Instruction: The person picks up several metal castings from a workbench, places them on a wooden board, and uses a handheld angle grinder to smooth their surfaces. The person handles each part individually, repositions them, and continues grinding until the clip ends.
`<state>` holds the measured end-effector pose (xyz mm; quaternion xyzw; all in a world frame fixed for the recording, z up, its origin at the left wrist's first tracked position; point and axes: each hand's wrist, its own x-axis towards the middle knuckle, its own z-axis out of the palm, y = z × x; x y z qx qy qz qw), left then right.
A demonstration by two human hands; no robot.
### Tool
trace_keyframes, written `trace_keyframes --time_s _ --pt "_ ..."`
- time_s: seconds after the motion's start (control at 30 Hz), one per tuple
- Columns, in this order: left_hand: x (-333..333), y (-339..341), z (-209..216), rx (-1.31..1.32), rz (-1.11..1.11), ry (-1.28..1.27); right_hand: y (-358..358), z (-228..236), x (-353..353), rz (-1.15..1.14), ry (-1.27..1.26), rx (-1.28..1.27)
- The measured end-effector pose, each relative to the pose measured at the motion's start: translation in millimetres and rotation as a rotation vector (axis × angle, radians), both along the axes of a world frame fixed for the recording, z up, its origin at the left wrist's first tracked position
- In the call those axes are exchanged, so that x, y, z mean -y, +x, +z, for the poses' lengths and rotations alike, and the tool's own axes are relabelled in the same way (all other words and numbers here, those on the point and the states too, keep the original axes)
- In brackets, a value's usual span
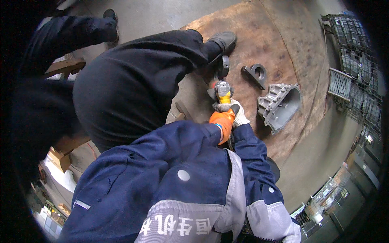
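Note:
My left hand (222,121), in an orange glove with dark fingertips, is closed at the rear of an angle grinder (223,92) with a yellow body and grey head. My right hand (239,114), in a white knitted glove, wraps the grinder's body just ahead of the orange glove. The hands overlap, hiding most of the grinder's handle. A dark metal ring-shaped part (223,67) stands just beyond the grinder head, beside my shoe (224,41). A small red spot shows by the head; I cannot tell whether the disc touches the part.
A dark bearing bracket (257,75) and a grey cast-metal housing (279,106) lie on the stained wooden board (279,40) to the right. Wire baskets (352,52) line the far right. Wooden supports (67,67) and another dark-trousered leg with a shoe (110,22) are at left.

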<state>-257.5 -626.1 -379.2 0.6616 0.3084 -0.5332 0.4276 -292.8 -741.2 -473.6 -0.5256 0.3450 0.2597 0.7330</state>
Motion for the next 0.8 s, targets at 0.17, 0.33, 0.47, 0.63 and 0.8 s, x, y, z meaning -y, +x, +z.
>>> trace_keyframes --time_s 0.17,0.33,0.47,0.63,0.8 --pt "4.8 -5.1 -7.5 0.088 0.05 -0.146 1.4 16.8 5.0 -0.017 -0.167 -0.025" --pt "10.5 -13.4 -24.2 0.126 0.15 -0.169 6.4 16.3 4.4 -0.064 0.001 -0.015" --pt "7.8 -13.0 -25.1 0.155 0.138 -0.15 5.3 8.0 0.0 -0.094 0.052 -0.043" --pt "6.2 -7.3 -10.4 0.128 0.044 -0.101 0.6 5.2 0.8 -0.103 0.099 -0.021" --pt "6.6 -4.6 -7.6 0.096 0.032 0.013 4.0 6.6 -2.1 -0.111 0.112 -0.038"
